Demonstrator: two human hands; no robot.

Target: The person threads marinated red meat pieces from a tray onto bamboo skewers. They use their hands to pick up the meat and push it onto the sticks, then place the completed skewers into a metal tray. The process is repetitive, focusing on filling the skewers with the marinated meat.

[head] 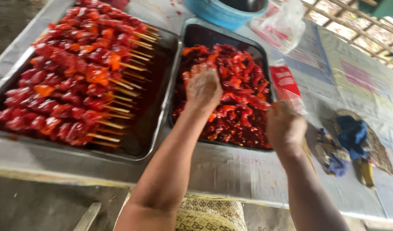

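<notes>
- The left hand [203, 89] reaches far over the right tray [196, 32], back of the hand up, forearm stretched from the near edge; its fingers curl down into the loose red marinated meat [241, 96], and whether they pinch a piece I cannot tell.
- The right hand [285, 127] hovers at that tray's near right corner, wrist bent, fingers bunched together; the motion blur hides anything it may hold.
- The meat fills the right tray, which sits beside the left tray [160, 107].
- The left tray carries rows of red skewers [72, 72], sticks pointing right.
- A blue bowl [217, 13] stands far behind the trays.
- Crumpled cloths [352, 134] lie on the table [230, 171] to the right.
</notes>
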